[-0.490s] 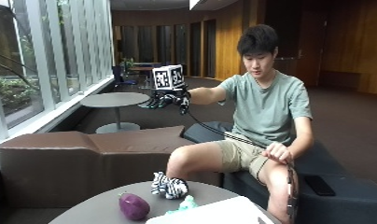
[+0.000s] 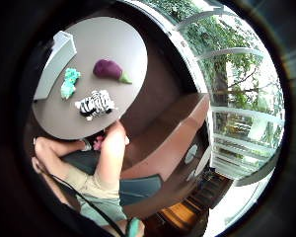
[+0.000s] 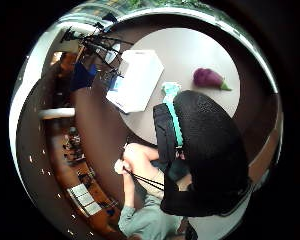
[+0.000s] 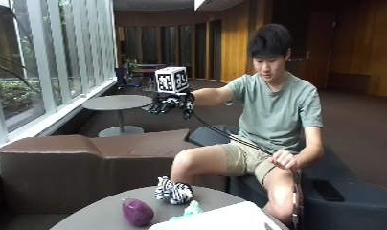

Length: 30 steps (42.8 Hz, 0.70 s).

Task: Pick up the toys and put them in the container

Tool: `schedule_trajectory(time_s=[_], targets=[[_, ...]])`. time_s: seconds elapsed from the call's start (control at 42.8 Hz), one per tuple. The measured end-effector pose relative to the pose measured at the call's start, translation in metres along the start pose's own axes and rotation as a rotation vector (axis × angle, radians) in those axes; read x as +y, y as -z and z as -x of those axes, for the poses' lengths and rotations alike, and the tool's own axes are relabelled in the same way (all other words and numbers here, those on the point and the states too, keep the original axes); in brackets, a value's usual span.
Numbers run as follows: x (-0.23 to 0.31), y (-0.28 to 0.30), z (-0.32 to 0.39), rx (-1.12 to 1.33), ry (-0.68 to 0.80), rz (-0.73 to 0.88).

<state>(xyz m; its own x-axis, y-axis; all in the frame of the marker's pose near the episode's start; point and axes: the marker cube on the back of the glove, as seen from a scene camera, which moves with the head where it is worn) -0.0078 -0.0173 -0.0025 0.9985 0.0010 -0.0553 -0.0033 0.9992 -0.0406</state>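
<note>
While the gloved right hand (image 4: 169, 104) is hanging in the air out to the person's side, high above the round table (image 4: 97, 214), almost nothing is differing from the picture of half a second ago: the arm is stretched out at the same height and the toys are lying in the same places. For the task this is meaning, in my judgement, that no toy is picked up yet and the reach down is not begun.

From the outside view the fingers are hanging loosely curled and are grasping nothing.

All three toys are lying on the table, well below the hand and well apart from it. The zebra toy (image 4: 173, 191) is sitting near the table edge, close to the person's knee. The purple eggplant toy (image 4: 137, 211) is lying beside it, a little more toward the middle. The small teal toy (image 4: 192, 209) is resting just beside the white container (image 4: 225, 218), maybe touching its wall; I cannot tell this surely. The container is standing on the same table and, as far as it is showing, no toy is inside.
</note>
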Motion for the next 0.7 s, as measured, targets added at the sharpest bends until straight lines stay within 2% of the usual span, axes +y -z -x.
schedule_trajectory(time_s=[0.304,0.701], targets=[[-0.022,-0.037,-0.002,0.046,0.044,0.089],[-0.051,-0.218,-0.031,0.090,0.186,0.380]])
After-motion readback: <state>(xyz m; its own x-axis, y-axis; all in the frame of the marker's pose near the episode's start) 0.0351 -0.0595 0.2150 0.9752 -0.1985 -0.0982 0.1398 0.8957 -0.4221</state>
